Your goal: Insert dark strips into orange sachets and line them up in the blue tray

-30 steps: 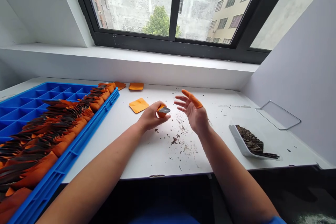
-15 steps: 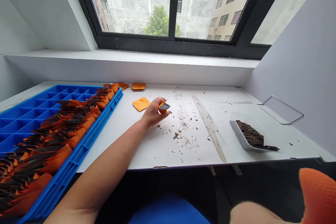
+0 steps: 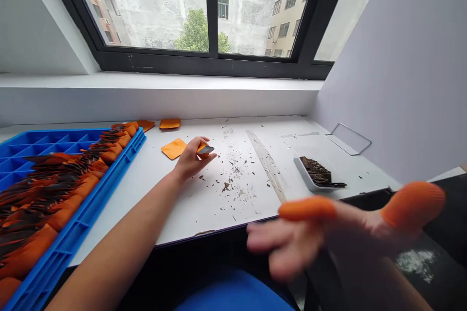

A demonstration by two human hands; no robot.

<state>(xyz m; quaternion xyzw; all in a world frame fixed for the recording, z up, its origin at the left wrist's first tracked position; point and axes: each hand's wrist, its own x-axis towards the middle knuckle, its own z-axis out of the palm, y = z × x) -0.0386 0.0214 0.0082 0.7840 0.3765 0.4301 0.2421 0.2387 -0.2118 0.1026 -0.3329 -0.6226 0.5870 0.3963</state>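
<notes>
My left hand (image 3: 190, 158) is closed around a small orange pouch (image 3: 206, 150) just above the white table; the pouch's mouth gapes and shows a grey inside. Low on the right, my right hand (image 3: 324, 233) hangs in front of the table edge, blurred, fingers spread and nothing in it. Orange finger cots (image 3: 309, 208) cover its thumb and one finger. Beyond that hand, a clear plastic tub (image 3: 304, 177) holds a stack of thin dark brown pieces (image 3: 316, 171). Another orange pouch (image 3: 173, 148) lies flat beside my left wrist.
A blue compartment tray (image 3: 120, 167) on the left holds rows of orange pouches with dark openings. More orange pouches (image 3: 170, 124) lie at the back. Brown crumbs (image 3: 233, 175) and a tape strip (image 3: 266, 165) mark the table. A wire frame (image 3: 352, 141) leans at the right wall.
My right hand has swung into view from the lower right, fingers spread. My left hand still holds the pouch over the table. The view has turned to the right.
</notes>
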